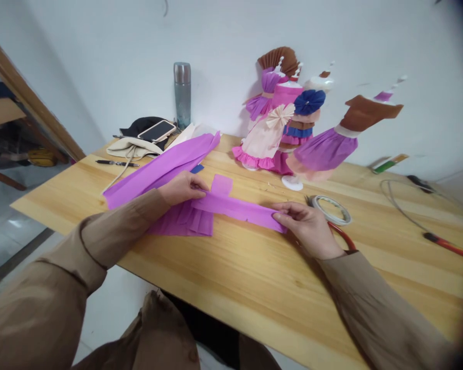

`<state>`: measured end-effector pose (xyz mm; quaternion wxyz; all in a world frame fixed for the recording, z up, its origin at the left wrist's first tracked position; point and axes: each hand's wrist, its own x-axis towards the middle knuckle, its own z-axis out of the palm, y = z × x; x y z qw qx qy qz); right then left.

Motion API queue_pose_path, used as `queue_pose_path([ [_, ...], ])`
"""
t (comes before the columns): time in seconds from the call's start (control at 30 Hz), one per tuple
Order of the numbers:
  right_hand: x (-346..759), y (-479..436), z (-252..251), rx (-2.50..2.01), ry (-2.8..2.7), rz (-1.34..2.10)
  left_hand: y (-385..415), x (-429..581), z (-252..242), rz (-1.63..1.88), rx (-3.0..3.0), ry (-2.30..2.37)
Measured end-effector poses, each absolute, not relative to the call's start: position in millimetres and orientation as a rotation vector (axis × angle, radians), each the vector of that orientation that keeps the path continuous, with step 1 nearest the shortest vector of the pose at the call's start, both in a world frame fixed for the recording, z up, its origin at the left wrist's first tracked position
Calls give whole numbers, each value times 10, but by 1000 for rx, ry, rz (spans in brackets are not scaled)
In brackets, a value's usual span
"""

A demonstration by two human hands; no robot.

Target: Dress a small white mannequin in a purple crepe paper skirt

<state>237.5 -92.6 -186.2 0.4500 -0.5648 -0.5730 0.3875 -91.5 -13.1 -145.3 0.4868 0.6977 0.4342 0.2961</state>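
A narrow purple crepe paper strip (241,208) stretches between my two hands above the wooden table. My left hand (183,189) pinches its left end, and my right hand (310,226) grips the right end between thumb and fingers. Under and left of the strip lies a pleated purple piece (189,221), partly covered by my left hand and forearm. Behind that rests a long folded purple sheet (165,163). A small purple rectangle (221,184) sticks out just behind the strip. Red-handled scissors (341,235) lie partly hidden behind my right hand.
Several small dress forms in paper dresses (262,133) stand at the back, one dress form (343,133) nearer the right. A tape roll (332,209) sits by my right hand. At the back left are a thermos (182,95), a phone (157,131) and a pen (117,163). A glue gun cord (403,210) runs along the right.
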Motion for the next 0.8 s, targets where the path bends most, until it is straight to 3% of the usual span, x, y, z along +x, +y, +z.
queue_pose_path([
  [0.4,2372,-940,-1767,-1426,-1539,1016,-173,-910,-1362,722,1682,1160],
  [0.67,2374,-1062,-1685,-1352,-1763,1210,-116,-1057,-1290,436,1679,922],
  [0.8,2378,-1053,-1732,-1363,-1773,1248,-101,-1062,-1346,474,1666,1005],
])
